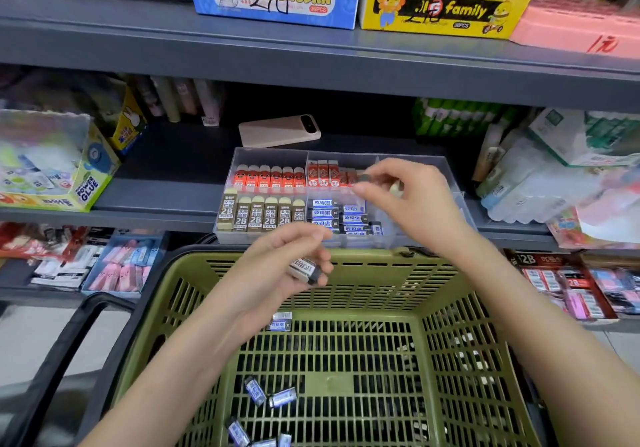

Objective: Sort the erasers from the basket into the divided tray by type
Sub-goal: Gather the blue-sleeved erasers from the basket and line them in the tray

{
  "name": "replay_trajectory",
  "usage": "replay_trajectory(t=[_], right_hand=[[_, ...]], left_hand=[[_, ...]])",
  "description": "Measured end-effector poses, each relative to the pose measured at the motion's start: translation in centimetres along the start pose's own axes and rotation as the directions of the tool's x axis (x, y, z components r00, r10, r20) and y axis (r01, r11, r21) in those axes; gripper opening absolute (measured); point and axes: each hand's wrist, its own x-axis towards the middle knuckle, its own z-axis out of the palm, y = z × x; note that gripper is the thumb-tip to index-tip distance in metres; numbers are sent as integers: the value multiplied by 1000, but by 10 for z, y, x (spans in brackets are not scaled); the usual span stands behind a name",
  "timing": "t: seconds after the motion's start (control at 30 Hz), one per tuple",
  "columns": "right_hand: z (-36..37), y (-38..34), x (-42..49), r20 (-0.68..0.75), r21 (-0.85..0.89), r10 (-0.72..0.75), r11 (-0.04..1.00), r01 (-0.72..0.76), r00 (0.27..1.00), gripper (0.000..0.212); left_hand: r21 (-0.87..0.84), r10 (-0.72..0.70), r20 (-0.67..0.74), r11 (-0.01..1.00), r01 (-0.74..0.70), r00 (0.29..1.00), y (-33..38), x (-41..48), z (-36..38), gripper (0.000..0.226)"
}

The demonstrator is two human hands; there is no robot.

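A clear divided tray [460,200] stands on the shelf, with red erasers [268,177] in its back left part, gold 2B erasers [256,216] front left, and blue erasers [337,216] front middle. My right hand [408,200] hovers over the tray's right side and pinches a small dark eraser [364,178]. My left hand [280,266] grips a black-sleeved eraser [306,269] above the green basket [450,308]. Several blue erasers [273,396] lie on the basket floor.
A beige power bank [277,131] lies behind the tray. A glue display box [59,169] stands at the left and packaged goods [554,176] at the right of the shelf. Boxes line the upper shelf. Lower shelves hold more eraser packs [121,266].
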Motion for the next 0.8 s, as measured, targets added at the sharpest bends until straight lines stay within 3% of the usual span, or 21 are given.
replay_trajectory(t=[0.07, 0.13, 0.27, 0.47, 0.67, 0.73, 0.8], right_hand=[[2, 12, 14, 149, -384, -12, 921, 69, 989, 31], [11, 14, 22, 332, -556, -2, 807, 198, 943, 35], [28, 13, 23, 439, -514, -17, 815, 267, 898, 37], [17, 28, 13, 284, -513, -77, 830, 219, 956, 26], [19, 21, 9, 355, -532, -85, 800, 276, 931, 28], [17, 14, 6, 298, -550, -161, 777, 307, 941, 28], [13, 2, 0, 189, -376, -198, 890, 257, 962, 23]], left_hand=[[-111, -26, 8, 994, 27, 1000, 4, -2, -4, 28], [-181, -43, 8, 983, 44, 999, 6, -3, -7, 41], [-183, -24, -26, 983, 19, 999, 5, -7, -11, 35], [-50, 61, -40, 997, -63, 997, 2, -8, -18, 30], [167, 176, -105, 973, -157, 979, -2, -8, -16, 29], [193, 201, -158, 966, -169, 967, -3, -7, -16, 29], [196, 204, -232, 967, -160, 951, -1, -6, -18, 32]])
